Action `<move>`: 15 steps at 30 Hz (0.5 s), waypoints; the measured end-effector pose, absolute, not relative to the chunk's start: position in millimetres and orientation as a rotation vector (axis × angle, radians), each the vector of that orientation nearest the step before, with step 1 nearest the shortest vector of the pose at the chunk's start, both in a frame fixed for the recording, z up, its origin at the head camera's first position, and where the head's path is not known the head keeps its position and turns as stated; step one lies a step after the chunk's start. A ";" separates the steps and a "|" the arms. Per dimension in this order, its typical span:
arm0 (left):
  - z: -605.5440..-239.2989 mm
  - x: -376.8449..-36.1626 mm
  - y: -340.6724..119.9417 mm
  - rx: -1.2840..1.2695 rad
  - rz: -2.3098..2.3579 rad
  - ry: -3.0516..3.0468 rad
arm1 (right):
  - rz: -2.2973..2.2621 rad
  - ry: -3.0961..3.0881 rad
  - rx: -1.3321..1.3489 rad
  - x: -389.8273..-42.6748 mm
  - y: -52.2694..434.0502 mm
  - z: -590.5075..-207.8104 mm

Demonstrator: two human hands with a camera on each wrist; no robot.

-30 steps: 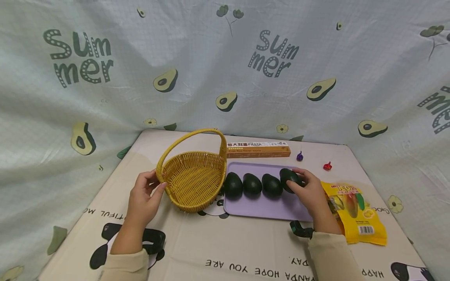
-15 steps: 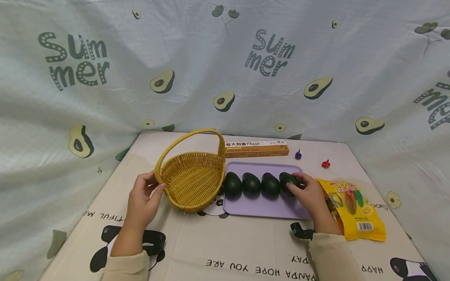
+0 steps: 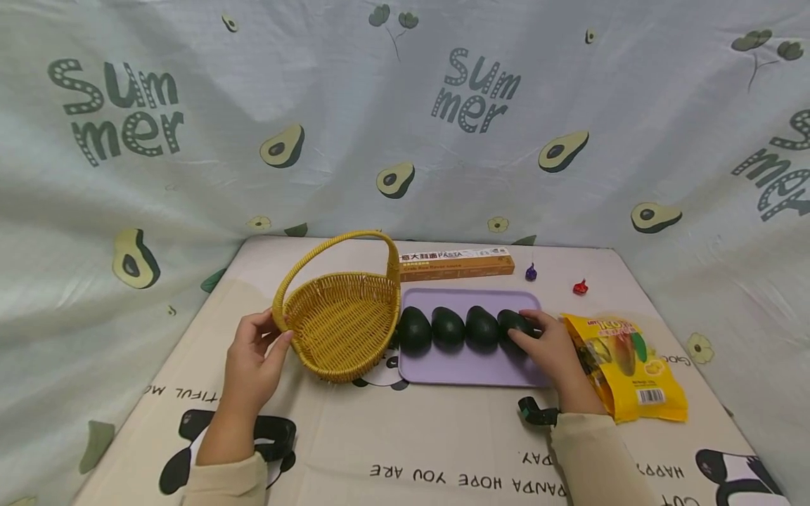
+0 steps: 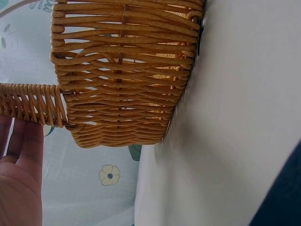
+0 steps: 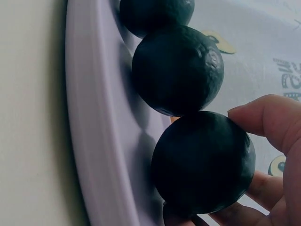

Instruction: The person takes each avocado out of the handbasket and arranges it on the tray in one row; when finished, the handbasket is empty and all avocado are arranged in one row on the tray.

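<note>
Basket (image 3: 342, 330) empty, left hand (image 3: 253, 358) curled on its rim. Right hand (image 3: 550, 348) grips rightmost avocado (image 3: 514, 325) on purple tray (image 3: 468, 369) (four lined up); none moved over yet.

A staged tabletop set, not a real room.
Avocado-print "Summer" cloth backdrop (image 3: 405, 119) wraps around a table (image 3: 443, 450) with a panda-print cover.

Yellow wicker basket (image 3: 342, 327) sits left of flat lilac plastic tray (image 3: 468, 365), touching it. Four dark green avocados (image 3: 448, 327) in a row on tray. Long orange pasta box (image 3: 457, 263) behind tray; yellow snack bag (image 3: 623, 365) to its right.
</note>
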State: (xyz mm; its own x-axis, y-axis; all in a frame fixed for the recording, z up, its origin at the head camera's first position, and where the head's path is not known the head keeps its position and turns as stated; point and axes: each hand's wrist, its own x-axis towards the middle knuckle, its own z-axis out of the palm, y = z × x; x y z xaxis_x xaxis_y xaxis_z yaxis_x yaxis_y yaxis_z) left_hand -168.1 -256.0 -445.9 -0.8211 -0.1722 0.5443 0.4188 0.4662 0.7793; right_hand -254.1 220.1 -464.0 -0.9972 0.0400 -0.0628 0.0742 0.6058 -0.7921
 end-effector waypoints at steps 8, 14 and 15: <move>-445.0 -170.2 -257.7 -0.197 -1.362 -2.158 | -1.347 2.761 0.096 -253.8 219.7 -464.7; -444.1 -170.0 -260.1 -0.184 -1.369 -2.146 | -1.354 2.738 0.070 -254.5 217.0 -460.9; -443.8 -169.5 -260.4 -0.182 -1.373 -2.143 | -1.358 2.734 0.068 -254.6 216.8 -459.9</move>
